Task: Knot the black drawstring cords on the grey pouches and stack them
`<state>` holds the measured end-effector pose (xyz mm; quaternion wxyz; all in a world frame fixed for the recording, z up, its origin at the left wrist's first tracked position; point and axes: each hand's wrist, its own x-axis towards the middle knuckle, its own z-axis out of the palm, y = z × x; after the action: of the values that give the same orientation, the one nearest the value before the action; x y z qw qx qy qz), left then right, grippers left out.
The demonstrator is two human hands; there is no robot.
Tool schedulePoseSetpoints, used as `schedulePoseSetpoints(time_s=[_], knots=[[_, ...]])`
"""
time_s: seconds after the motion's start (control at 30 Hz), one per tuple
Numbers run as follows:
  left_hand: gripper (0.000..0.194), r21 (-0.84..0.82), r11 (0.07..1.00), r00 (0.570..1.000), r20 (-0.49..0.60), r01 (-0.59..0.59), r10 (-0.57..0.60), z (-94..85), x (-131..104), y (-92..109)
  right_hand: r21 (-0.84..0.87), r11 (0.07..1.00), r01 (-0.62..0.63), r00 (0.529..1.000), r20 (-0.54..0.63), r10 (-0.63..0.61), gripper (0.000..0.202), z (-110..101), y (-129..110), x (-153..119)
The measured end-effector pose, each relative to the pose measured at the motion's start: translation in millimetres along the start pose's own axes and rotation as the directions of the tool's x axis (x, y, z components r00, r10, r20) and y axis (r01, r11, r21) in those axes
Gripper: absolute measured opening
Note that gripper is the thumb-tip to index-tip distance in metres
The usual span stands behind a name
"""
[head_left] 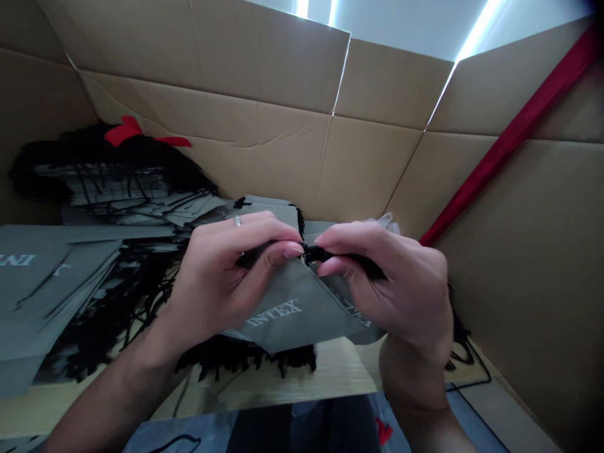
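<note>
black cord [315, 253] bridges the short gap between the two hands, pinched at its left part by the thumb and forefinger of the left hand [226, 270] and at its right part by those of the right hand [401, 283]. whether it is knotted there is too small to tell. just below the fingertips, on the near side, a grey pouch [302, 314] printed "intex" slants between the hands, its upper corner close to the cord. a second printed pouch [370, 324] shows partly behind it, near the right hand.

under the left wrist, black cord ends [255, 362] fringe out over the pale desk [340, 374]. to the left lies a pile of grey pouches [28, 296]; farther left stands a taller stack [127, 182], topped with dark cords and a red strip [123, 132]. just beyond the hands is a small stack [268, 202]. cardboard [283, 94] walls the far side, and a dark red band [514, 138] slants down at the right.
</note>
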<state>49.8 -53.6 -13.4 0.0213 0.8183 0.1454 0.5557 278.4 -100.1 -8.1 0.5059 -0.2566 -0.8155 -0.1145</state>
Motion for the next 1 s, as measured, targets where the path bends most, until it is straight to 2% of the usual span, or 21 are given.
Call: schedulePoseSetpoints(time_s=[0.23, 0.43, 0.67, 0.83, 1.0], knots=[[0.009, 0.011, 1.000, 1.000, -0.001, -0.023, 0.023, 0.1, 0.0, -1.0, -0.005, 1.000, -0.012, 1.000, -0.008, 0.012, 0.022, -1.1, 0.1, 0.5], [0.010, 0.039, 0.999, 1.000, -0.005, -0.014, 0.014, 0.4, -0.7, 0.0, -0.011, 0.999, -0.052, 0.998, -0.032, 0.052, 0.011, -0.5, -1.7, 0.2], [0.010, -0.047, 0.999, 1.000, 0.010, 0.012, -0.011, -0.5, 0.7, 1.2, 0.048, 0.995, -0.088, 0.996, -0.032, 0.089, 0.015, 1.3, -0.9, 0.2], [0.011, -0.005, 0.997, 0.997, 0.026, 0.071, -0.070, -0.9, -1.7, 1.8, 0.034, 0.996, -0.079, 0.997, -0.023, 0.080, 0.023, 0.5, -1.0, 0.1], [0.011, 0.003, 0.998, 0.997, 0.029, 0.068, -0.068, -1.6, -3.1, 1.8, 0.015, 0.998, -0.065, 0.998, 0.002, 0.065, 0.018, -0.9, -2.3, 0.8]])
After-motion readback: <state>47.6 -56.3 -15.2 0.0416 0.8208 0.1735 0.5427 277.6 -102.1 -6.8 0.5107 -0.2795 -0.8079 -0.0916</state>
